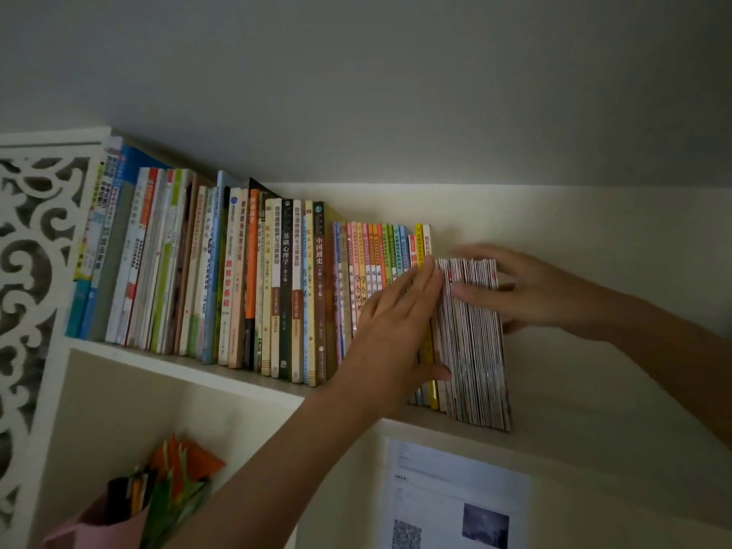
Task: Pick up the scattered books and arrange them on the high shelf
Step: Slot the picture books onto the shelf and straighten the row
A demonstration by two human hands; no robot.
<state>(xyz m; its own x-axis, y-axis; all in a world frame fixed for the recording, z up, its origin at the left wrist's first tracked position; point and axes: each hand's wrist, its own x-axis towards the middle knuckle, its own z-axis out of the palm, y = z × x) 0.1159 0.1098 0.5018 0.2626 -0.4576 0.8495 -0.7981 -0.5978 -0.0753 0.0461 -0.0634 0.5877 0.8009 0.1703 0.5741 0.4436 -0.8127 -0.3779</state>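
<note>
Where the row ends on the high shelf (222, 374), thin booklets (473, 346) upright, spines outward. Left hand (400, 322) flat against them, fingers straight. Right hand (511, 289) clasped round their far side.

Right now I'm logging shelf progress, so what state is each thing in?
stack of thin booklets: upright at the row's right end, held between both hands
left hand: flat, fingers straight against the stack's left side
right hand: fingers curled round the stack's right side
row of books: standing, leaning slightly
high shelf: partly filled
</note>
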